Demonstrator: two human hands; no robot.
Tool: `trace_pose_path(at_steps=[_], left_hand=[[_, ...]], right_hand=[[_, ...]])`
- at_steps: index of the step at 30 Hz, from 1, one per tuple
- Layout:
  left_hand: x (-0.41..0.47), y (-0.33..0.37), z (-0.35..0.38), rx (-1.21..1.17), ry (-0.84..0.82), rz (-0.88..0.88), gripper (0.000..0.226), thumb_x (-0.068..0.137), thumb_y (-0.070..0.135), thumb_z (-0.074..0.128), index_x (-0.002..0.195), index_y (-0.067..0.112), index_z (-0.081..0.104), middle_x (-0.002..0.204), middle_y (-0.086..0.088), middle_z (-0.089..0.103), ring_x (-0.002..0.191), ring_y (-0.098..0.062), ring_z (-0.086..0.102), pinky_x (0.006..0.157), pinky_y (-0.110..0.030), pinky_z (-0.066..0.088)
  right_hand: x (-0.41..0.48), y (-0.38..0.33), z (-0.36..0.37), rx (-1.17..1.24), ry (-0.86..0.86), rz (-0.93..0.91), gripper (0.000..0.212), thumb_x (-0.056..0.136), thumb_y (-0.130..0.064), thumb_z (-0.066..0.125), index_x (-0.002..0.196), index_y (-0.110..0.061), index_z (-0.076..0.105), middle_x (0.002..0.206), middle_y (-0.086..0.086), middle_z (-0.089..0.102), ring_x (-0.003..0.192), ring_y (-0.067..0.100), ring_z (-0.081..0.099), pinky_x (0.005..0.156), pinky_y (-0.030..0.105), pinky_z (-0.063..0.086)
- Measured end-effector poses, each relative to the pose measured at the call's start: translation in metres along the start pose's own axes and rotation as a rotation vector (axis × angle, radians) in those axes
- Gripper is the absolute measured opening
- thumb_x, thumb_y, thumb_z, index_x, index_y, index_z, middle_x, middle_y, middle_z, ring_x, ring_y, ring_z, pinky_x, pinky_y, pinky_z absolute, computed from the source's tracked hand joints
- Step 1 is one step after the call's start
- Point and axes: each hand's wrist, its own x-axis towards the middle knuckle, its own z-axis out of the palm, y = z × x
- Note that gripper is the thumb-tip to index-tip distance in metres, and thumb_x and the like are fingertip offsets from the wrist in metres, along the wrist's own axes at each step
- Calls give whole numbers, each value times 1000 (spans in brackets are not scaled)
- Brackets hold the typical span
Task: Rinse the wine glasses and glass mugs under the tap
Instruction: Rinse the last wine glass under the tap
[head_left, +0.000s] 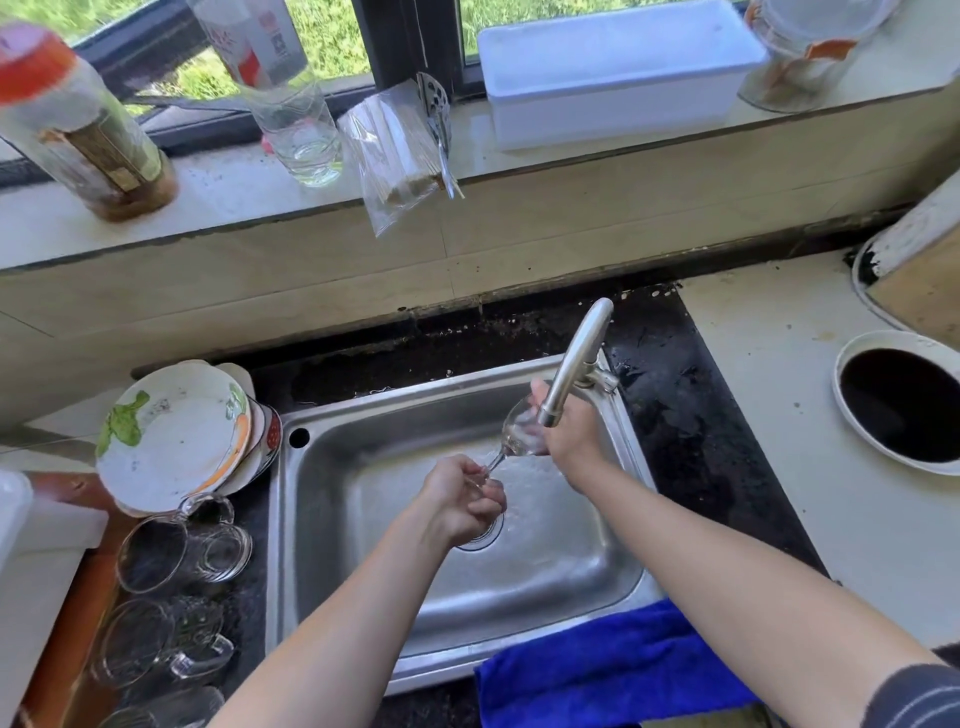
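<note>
A clear wine glass (515, 434) lies tilted over the steel sink (363, 447), its bowl just under the spout of the tap (571, 358). My left hand (460, 499) grips the stem and foot of the glass. Around the bowl, my right hand (566, 426) holds it with fingers curled at its mouth, partly hidden behind the spout. Water wets the sink floor below. Glass mugs (182, 551) lie on their sides on the dark counter left of the sink, with another mug (156, 642) nearer to me.
Stacked plates (171, 436) lean at the sink's back left corner. A blue cloth (608, 670) hangs over the sink's front right edge. On the windowsill stand a bottle (78, 124), a tumbler (301, 135) and a white tub (613, 73). A round counter hole (904, 405) opens at right.
</note>
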Motion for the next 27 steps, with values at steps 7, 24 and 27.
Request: trace_pose_path(at_steps=[7,24,27], left_hand=[[-2,12,-12,315,151,321,19,84,3,34,68,13,37,53,-5,35,38,-11,29,37,-8,15],[-1,13,-5,693,234,520,24,91,2,34,72,14,42,59,-4,37,42,-13,32,38,-12,19],[2,16,-5,692,265,647,21,92,2,40,74,11,48,63,-7,41,47,-17,38,40,-20,27]], right_hand=[[3,-27,-12,102,-361,523,48,96,-55,43,93,-9,57,84,11,64,57,20,63,41,26,48],[-7,-28,-24,1,-456,603,42,86,-39,68,114,-10,56,109,17,57,66,27,69,42,24,53],[-5,-22,-18,-49,-330,359,23,85,-32,72,97,-14,64,97,12,66,56,21,64,42,24,48]])
